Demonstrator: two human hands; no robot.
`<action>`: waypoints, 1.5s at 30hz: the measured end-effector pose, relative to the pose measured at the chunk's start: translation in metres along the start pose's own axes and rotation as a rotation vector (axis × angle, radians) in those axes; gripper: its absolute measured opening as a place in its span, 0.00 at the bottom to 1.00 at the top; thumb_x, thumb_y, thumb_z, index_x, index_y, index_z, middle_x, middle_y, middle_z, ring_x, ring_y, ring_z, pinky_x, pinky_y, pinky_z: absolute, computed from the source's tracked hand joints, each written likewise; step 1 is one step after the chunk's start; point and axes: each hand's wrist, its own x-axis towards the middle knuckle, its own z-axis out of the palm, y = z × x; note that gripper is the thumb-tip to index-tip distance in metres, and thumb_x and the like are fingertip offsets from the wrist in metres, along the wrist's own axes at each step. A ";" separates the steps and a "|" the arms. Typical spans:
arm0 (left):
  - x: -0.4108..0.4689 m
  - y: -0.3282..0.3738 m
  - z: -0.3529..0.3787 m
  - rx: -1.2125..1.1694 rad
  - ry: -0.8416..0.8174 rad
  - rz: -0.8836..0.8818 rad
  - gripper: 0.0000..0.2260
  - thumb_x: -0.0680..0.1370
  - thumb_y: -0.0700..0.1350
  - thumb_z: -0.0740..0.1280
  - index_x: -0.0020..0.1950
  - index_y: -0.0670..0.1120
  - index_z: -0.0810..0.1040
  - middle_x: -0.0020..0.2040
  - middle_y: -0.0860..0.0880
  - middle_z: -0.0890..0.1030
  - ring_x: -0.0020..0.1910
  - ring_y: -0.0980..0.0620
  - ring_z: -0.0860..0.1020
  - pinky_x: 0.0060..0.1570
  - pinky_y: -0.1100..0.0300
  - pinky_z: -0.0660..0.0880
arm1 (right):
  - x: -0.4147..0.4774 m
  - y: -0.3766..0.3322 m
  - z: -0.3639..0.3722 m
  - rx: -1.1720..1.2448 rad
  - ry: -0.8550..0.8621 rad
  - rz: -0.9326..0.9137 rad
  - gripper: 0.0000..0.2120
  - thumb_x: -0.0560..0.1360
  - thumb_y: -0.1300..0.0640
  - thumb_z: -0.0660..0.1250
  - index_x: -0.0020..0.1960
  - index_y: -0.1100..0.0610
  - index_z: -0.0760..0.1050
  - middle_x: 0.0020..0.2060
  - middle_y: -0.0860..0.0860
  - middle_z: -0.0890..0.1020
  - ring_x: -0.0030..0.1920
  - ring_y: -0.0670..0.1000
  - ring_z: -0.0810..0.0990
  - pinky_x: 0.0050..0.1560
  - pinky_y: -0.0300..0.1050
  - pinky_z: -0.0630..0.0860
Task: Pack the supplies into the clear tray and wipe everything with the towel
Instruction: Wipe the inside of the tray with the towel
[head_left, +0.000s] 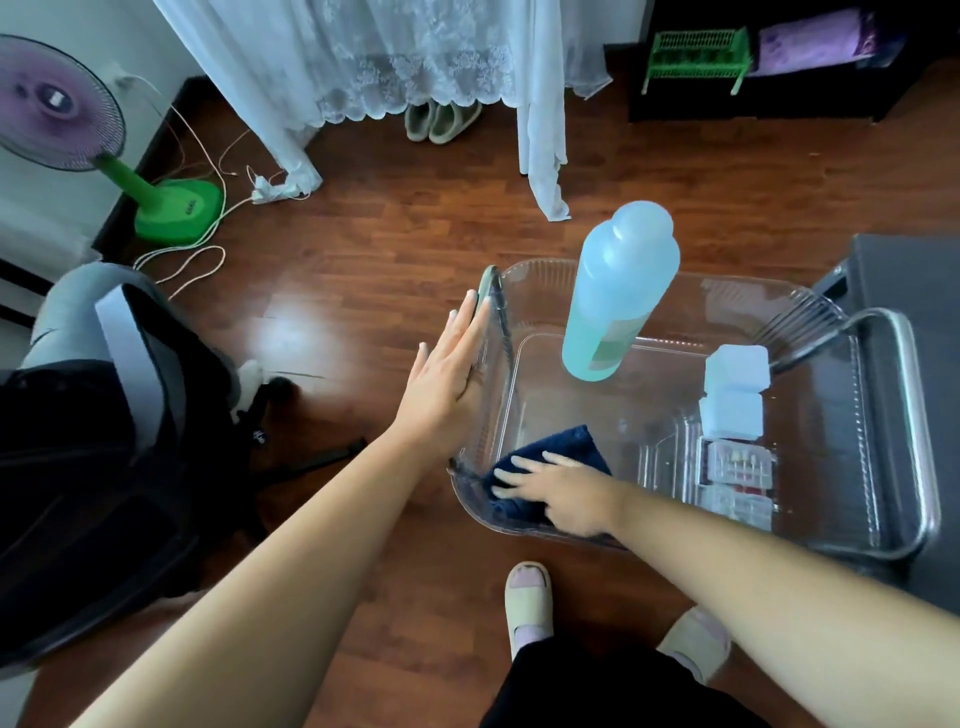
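Observation:
The clear tray (670, 291) rests on a metal-framed stand. Inside it a tall pale blue-green bottle (618, 291) stands upright at the back. Two light blue packets (735, 395) and clear boxes of small supplies (735, 473) lie along its right side. A dark blue towel (556, 449) lies in the tray's near left corner. My right hand (561, 491) presses flat on the towel, fingers spread. My left hand (449, 374) lies flat against the outside of the tray's left wall, fingers straight.
A chrome rail (914, 415) frames the stand, with a dark cabinet (914, 291) on the right. A black office chair (104, 441) stands at left. A green fan (171, 208), loose cables and curtains are farther back. My slippered feet (527, 597) stand on the wooden floor below the tray.

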 end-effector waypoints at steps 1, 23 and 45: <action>0.000 -0.001 -0.001 0.012 -0.007 0.002 0.32 0.78 0.34 0.50 0.77 0.58 0.47 0.78 0.59 0.44 0.77 0.57 0.42 0.75 0.48 0.39 | -0.008 0.006 -0.002 -0.052 -0.022 -0.032 0.35 0.75 0.68 0.53 0.76 0.43 0.52 0.77 0.41 0.51 0.77 0.46 0.45 0.74 0.52 0.41; 0.006 -0.006 0.010 -0.081 0.027 -0.015 0.35 0.77 0.36 0.50 0.73 0.70 0.45 0.75 0.65 0.46 0.73 0.64 0.41 0.73 0.44 0.38 | -0.043 0.029 0.035 0.149 0.213 0.357 0.32 0.80 0.57 0.57 0.75 0.36 0.44 0.76 0.38 0.43 0.77 0.48 0.39 0.70 0.61 0.31; 0.017 0.010 0.004 0.388 0.037 0.034 0.35 0.78 0.54 0.59 0.77 0.56 0.39 0.75 0.60 0.36 0.75 0.57 0.35 0.74 0.42 0.37 | -0.047 0.018 0.015 0.140 0.221 0.442 0.28 0.81 0.49 0.54 0.76 0.39 0.44 0.77 0.40 0.43 0.77 0.48 0.40 0.72 0.62 0.36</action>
